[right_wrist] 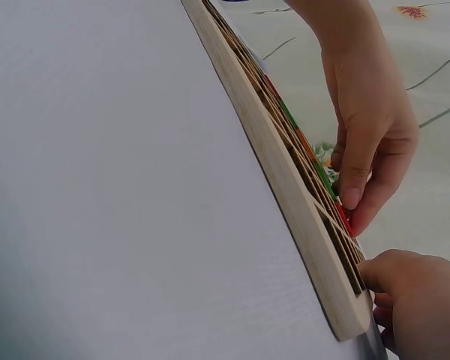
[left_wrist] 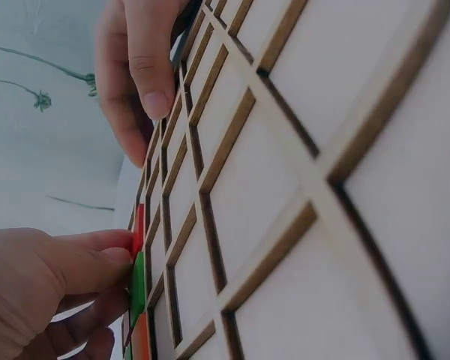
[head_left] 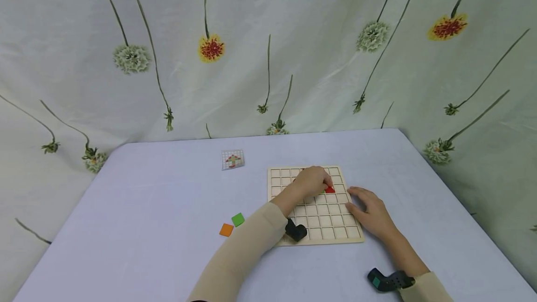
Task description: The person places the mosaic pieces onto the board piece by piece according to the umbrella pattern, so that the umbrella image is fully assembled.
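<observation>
A pale wooden grid board (head_left: 327,232) lies on the table. Reaching across it from the left, my left hand (head_left: 310,181) pinches a red tile (head_left: 330,190) between thumb and index finger, right at the grid. In the left wrist view, a green tile (left_wrist: 138,285) sits against the red one, with an orange tile (left_wrist: 140,334) beyond it. My left hand hides part of this row in the head view. At the board's right edge rests my right hand (head_left: 371,211), its fingers loosely spread and fingertips touching the rim.
Left of the board, a loose green tile (head_left: 237,219) and an orange tile (head_left: 226,229) lie on the white tablecloth (head_left: 147,218). Farther back is a small card (head_left: 232,159) with a coloured grid picture. A flower-printed cloth (head_left: 319,73) hangs behind the table.
</observation>
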{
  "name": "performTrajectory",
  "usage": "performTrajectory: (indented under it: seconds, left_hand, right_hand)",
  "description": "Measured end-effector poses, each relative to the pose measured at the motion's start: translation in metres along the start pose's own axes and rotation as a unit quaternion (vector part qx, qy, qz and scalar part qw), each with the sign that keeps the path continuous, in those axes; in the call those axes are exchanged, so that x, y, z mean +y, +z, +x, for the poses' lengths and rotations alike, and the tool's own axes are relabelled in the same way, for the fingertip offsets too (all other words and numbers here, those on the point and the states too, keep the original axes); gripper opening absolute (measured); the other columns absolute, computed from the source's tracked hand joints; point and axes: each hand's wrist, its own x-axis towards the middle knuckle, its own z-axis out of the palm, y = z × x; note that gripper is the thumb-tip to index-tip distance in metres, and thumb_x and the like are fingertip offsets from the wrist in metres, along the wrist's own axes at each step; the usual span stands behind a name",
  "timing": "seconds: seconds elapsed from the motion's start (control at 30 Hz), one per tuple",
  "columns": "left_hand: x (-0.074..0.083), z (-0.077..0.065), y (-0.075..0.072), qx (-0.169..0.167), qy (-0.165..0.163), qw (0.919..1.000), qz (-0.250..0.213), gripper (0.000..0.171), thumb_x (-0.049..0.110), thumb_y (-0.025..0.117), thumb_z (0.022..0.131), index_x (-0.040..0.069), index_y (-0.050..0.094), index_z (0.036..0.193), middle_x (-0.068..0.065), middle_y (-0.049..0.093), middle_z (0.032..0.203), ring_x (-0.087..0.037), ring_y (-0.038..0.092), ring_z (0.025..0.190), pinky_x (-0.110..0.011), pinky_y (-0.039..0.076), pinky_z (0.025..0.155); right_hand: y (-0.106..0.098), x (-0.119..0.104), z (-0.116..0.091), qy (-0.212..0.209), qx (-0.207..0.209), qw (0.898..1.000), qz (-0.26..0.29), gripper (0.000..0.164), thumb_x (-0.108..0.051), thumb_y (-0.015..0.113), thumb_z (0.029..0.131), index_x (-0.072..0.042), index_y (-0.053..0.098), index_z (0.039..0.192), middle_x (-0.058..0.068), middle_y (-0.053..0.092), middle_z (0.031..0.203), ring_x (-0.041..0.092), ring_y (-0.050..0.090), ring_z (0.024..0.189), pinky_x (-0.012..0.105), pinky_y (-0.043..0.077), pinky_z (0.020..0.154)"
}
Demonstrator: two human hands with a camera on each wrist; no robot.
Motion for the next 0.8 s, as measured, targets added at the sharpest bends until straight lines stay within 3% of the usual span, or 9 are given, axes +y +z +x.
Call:
performTrajectory:
  seconds: [0.17, 0.33, 0.47, 0.6, 0.8]
  left_hand:
    - [-0.008, -0.008, -0.004, -0.001, 0.022, 0.9992, -0.032, 0.024, 0.008, 0.057, 0.098, 0.013, 0.074, 0.114, 0.001, 0.068, 0.116, -0.014, 0.06, 0.112, -0.024, 0.045, 0.092]
    - [-0.018, -0.019, -0.011, 0.007, 0.03, 0.998, -0.056, 0.023, 0.01, 0.057, 0.098, 0.013, 0.073, 0.114, 0.001, 0.069, 0.114, -0.013, 0.062, 0.105, -0.025, 0.047, 0.087]
    - [-0.025, -0.03, -0.016, 0.007, 0.032, 0.9975, -0.062, 0.021, 0.012, 0.058, 0.098, 0.014, 0.074, 0.112, 0.003, 0.069, 0.113, -0.011, 0.062, 0.099, -0.025, 0.047, 0.084]
    - [-0.03, -0.043, -0.02, 0.008, 0.025, 0.998, -0.057, 0.02, 0.014, 0.059, 0.098, 0.015, 0.074, 0.11, 0.004, 0.068, 0.113, -0.011, 0.061, 0.103, -0.027, 0.046, 0.088]
    - [-0.04, -0.063, -0.024, 0.026, 0.048, 0.9972, -0.052, 0.017, 0.013, 0.061, 0.097, 0.014, 0.075, 0.107, 0.003, 0.07, 0.106, -0.011, 0.062, 0.099, -0.027, 0.047, 0.087]
  right_hand:
    - [0.0, 0.0, -0.001, 0.004, -0.006, 1.0, -0.003, 0.042, -0.014, 0.065, 0.091, 0.006, 0.058, 0.127, 0.026, 0.053, 0.133, 0.045, 0.044, 0.127, 0.06, 0.032, 0.103]
    - [0.0, 0.001, -0.002, 0.005, -0.004, 1.0, -0.003, 0.041, -0.013, 0.066, 0.091, 0.006, 0.058, 0.127, 0.027, 0.053, 0.133, 0.045, 0.043, 0.127, 0.06, 0.032, 0.103]
    - [0.001, 0.001, -0.002, 0.0, 0.003, 1.0, -0.005, 0.04, -0.012, 0.066, 0.09, 0.006, 0.059, 0.125, 0.027, 0.054, 0.132, 0.046, 0.044, 0.126, 0.061, 0.033, 0.102]
    - [0.001, 0.0, -0.003, 0.001, 0.004, 1.0, -0.005, 0.04, -0.012, 0.066, 0.09, 0.006, 0.059, 0.126, 0.027, 0.054, 0.132, 0.046, 0.044, 0.126, 0.06, 0.033, 0.102]
    - [0.0, -0.002, -0.002, 0.008, 0.0, 1.0, 0.0, 0.041, -0.012, 0.066, 0.091, 0.006, 0.058, 0.126, 0.027, 0.054, 0.133, 0.046, 0.043, 0.128, 0.059, 0.032, 0.103]
